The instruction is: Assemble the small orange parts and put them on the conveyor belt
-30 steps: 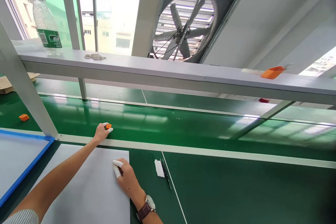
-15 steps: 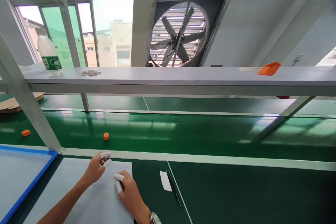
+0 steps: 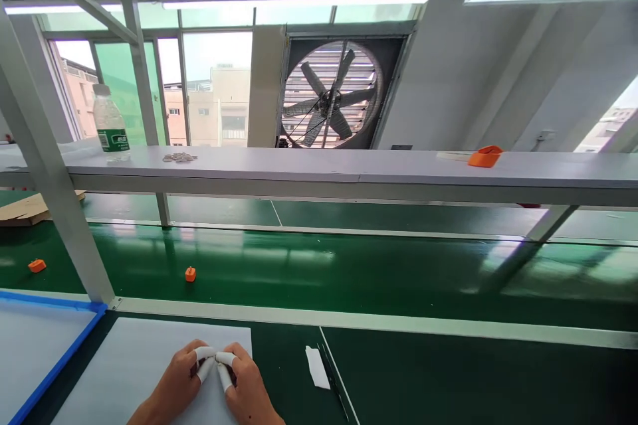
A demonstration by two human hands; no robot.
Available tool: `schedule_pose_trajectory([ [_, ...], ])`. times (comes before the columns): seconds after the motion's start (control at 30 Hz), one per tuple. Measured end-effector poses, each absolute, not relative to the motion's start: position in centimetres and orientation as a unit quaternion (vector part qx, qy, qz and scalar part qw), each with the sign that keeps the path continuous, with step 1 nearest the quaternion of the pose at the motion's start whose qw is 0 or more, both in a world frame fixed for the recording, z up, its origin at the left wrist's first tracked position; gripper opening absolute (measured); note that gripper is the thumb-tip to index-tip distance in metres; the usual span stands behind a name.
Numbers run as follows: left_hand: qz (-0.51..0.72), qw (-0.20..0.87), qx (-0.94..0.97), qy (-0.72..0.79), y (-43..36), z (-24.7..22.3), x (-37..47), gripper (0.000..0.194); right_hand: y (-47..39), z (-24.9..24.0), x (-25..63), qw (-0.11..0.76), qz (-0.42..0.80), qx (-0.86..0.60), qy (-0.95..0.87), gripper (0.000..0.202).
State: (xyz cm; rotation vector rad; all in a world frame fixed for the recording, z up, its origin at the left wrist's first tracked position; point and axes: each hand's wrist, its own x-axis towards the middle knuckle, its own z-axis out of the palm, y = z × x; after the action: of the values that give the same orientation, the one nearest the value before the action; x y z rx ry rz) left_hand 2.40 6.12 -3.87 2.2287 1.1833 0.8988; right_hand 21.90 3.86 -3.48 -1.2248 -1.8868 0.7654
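My one view, from the head, faces forward across the green conveyor belt (image 3: 299, 279) to the exhaust fan (image 3: 327, 103), left hand (image 3: 182, 375) and right hand (image 3: 245, 385) nearest.

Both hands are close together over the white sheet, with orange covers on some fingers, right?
Not quite: the covers are white, not orange, as the head view shows. The left hand and right hand are close together over the white sheet.
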Motion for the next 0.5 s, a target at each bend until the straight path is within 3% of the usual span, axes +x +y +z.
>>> schedule_pose_trajectory([
  [0.2, 0.381, 0.116, 0.849, 0.347, 5.1, -4.7, 2.6, 0.045, 4.2, -3.6, 21.9, 0.372, 0.313, -0.469, -0.738, 0.037],
  [0.5, 0.379, 0.112, 0.866, 0.307, 6.2, -6.9, 4.1, 0.025, 4.3, -3.5, 21.4, 0.381, 0.335, -0.464, -0.726, 0.042],
])
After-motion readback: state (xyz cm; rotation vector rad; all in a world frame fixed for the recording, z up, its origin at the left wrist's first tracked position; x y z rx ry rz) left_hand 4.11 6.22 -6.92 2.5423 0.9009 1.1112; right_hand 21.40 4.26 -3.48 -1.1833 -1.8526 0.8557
